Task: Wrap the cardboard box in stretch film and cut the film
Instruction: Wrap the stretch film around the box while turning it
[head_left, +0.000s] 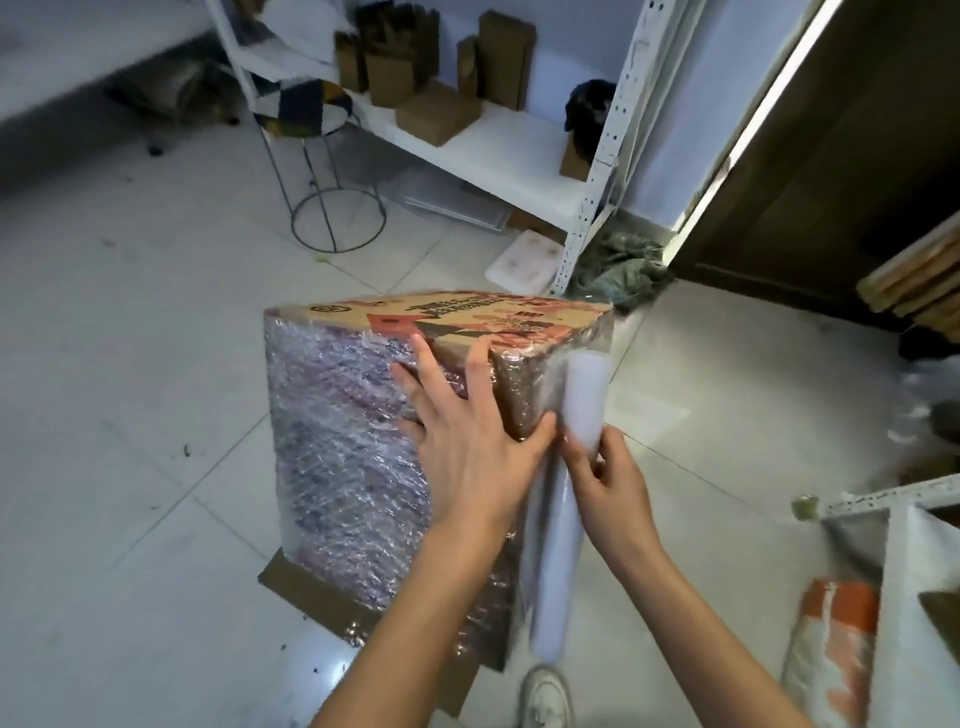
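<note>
We are looking down at a tall printed brown cardboard box (363, 441) standing upright on flattened brown cardboard sheets (311, 597) on the pale tiled floor (130, 364), its sides already showing crinkled clear stretch film (332, 415) while its printed top is showing bare. Our left hand (467, 441) is lying flat with straight, spread fingers against the box's near upper corner, pressing the film down and curling round nothing. Just to the right of that palm, and touching the box's near vertical edge, the long white roll of stretch film (566, 499) is standing almost upright, its long axis running parallel to that edge, its top leaning slightly away from us. Our right hand (608, 483) is gripping the roll partway along, fingers curled round it from the right side, so this hand is the nearer one to the film supply and the box is lying directly left of the grip. We are judging that the coming move turns on carrying the roll round the corner to the right-hand face, which is turning away from us and is hardly readable. The roll's lower end is blurring near a white shoe (545, 696), the box's far sides are hidden, and no cutting tool is showing anywhere.
</note>
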